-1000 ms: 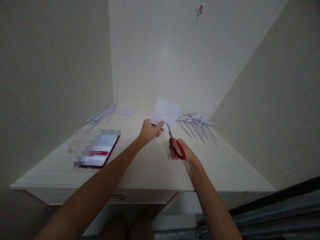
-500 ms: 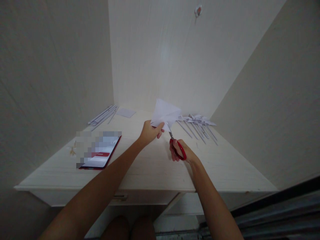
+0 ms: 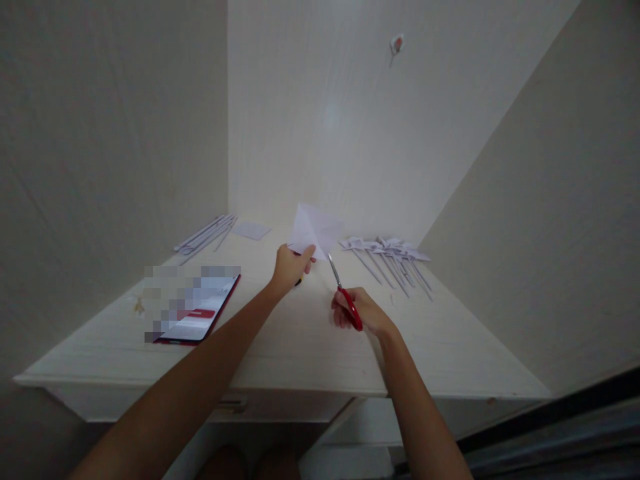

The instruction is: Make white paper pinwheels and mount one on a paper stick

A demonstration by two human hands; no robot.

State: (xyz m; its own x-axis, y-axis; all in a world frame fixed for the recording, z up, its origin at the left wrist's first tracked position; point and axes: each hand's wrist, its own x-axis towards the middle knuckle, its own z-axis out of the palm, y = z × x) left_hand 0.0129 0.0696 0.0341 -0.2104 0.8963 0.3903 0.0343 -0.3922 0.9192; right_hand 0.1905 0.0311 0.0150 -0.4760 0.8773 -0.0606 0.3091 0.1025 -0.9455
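A thin white sheet of paper [image 3: 314, 229] with crease lines is pinched in my left hand [image 3: 293, 268], thumb on top near its lower edge. My right hand [image 3: 357, 310] grips a pair of red-handled scissors [image 3: 349, 307], pointing up and to the left. Their blade tips reach the paper's lower right edge; whether they touch it I cannot tell. A small dark object with a yellow part [image 3: 299, 281] shows just below my left fingers, mostly hidden.
Paper pinwheel-like shapes on sticks [image 3: 393, 250] lie in a pile at the back right. Several white paper sticks [image 3: 207, 235] and a square of paper [image 3: 252, 231] are at the back left. A tablet with a red case [image 3: 203, 320] lies front left on the white table [image 3: 300, 353].
My left hand has shifted left with the paper. The scissors have drawn back, with more of their blades showing off the paper. The camera view has tilted slightly upward.
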